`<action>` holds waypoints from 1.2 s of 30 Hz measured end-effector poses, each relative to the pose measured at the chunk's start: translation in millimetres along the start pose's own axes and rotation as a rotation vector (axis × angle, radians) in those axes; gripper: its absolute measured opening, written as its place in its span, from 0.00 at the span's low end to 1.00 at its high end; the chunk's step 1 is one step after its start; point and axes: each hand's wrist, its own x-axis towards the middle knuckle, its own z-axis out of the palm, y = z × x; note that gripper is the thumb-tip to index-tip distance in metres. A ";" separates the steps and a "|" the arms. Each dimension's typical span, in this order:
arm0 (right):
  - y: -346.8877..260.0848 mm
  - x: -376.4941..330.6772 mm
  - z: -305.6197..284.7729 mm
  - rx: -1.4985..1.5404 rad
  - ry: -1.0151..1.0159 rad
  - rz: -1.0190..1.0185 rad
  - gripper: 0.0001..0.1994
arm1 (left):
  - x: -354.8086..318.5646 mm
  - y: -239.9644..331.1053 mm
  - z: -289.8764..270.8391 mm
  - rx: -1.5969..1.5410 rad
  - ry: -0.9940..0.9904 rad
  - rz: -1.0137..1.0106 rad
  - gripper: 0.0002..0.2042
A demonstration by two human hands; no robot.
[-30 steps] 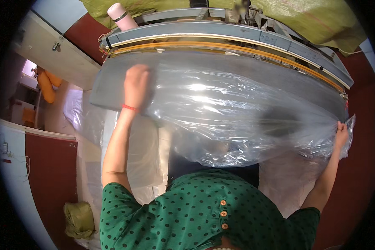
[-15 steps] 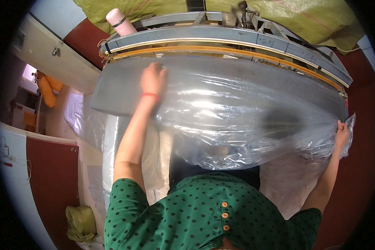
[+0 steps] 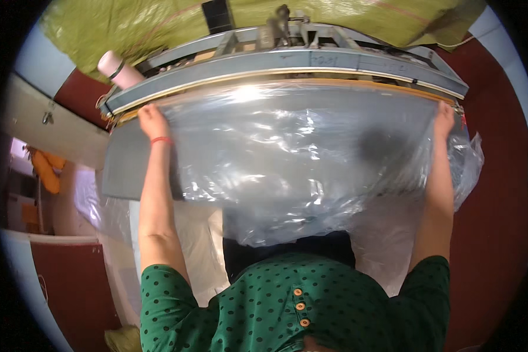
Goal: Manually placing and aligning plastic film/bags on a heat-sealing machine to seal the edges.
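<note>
Both hands, left (image 3: 151, 119) and right (image 3: 444, 115), pinching the corners of a clear bag (image 3: 293, 158), its mouth stretched along the sealer bar (image 3: 287, 64) over the grey worktop (image 3: 126, 170); apparently aligned, bar not yet closed.

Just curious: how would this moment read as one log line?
left hand: holds clear plastic sheet | right hand: holds sheet's other corner | sheet: spread across grey machine bar
</note>
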 end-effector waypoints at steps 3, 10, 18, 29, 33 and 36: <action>-2.7 6.8 20.3 0.103 -0.005 0.037 0.10 | 5.4 -11.0 19.4 -0.097 -0.023 -0.071 0.09; -3.5 13.9 14.9 0.269 0.085 0.174 0.11 | -2.6 18.7 24.8 -0.239 -0.044 -0.267 0.08; -40.3 6.1 9.5 0.230 0.195 0.245 0.06 | 10.0 3.0 14.4 -0.445 0.042 -0.318 0.07; -112.4 -42.9 -154.5 -0.182 0.252 -0.282 0.14 | -38.0 99.4 -103.9 -0.432 -0.438 -0.058 0.04; 30.6 -101.4 -249.8 -0.021 0.323 -0.091 0.16 | -88.6 75.9 -152.0 -0.388 0.011 -0.162 0.06; 84.6 -167.4 -248.1 -0.376 -0.167 0.243 0.21 | -161.4 55.8 -182.2 -0.132 -0.128 -0.200 0.07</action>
